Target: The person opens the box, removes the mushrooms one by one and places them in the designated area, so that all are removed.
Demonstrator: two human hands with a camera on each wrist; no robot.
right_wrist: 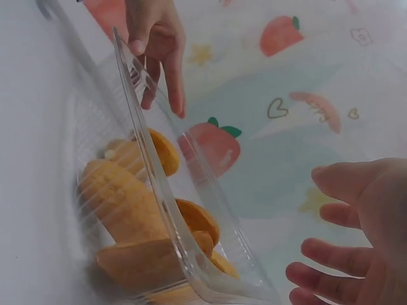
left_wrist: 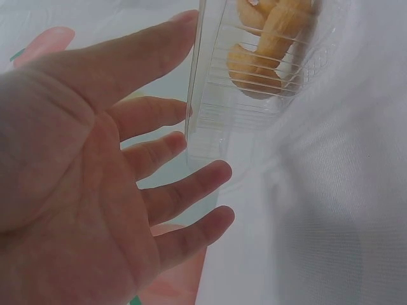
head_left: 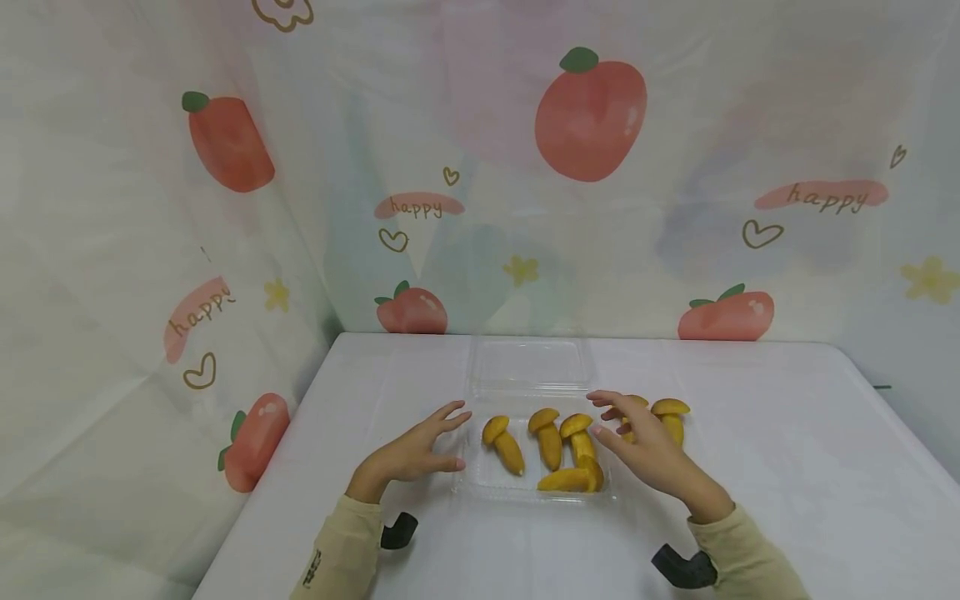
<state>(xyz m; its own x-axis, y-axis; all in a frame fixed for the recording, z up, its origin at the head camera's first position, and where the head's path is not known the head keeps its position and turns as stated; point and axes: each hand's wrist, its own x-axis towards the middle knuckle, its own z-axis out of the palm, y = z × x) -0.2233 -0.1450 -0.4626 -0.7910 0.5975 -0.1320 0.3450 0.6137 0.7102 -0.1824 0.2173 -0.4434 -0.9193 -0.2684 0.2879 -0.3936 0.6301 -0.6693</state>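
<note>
between the two hands, on a white table (head_left: 787,458), sits a clear plastic container (head_left: 483,482) with its lid (head_left: 531,364) folded open on the side away from the hands. the left hand (head_left: 416,448) is spread at the container's near-left side, fingers parted and thumb apart, with nothing in its grasp; its thumb and index finger reach the rim, though whether they touch it i cannot tell. the right hand (head_left: 651,454) is by the opposite side, also loosely open with fingers slightly bent and gripping nothing, and the right wrist view shows it apart from the container. four yellow-brown mushrooms lie inside: one mushroom (head_left: 508,450) nearest the left hand, two more side by side toward the right hand, and a fourth mushroom (head_left: 566,480) lying crosswise along the edge closest to the person. just past the right hand are two others on the table, one partly hidden behind its fingers and one standing mushroom (head_left: 671,417) in plainer view. behind each hand comes a beige sleeve (head_left: 347,537), and well beyond both hangs a pale cloth (head_left: 487,108) printed with red fruit.
</note>
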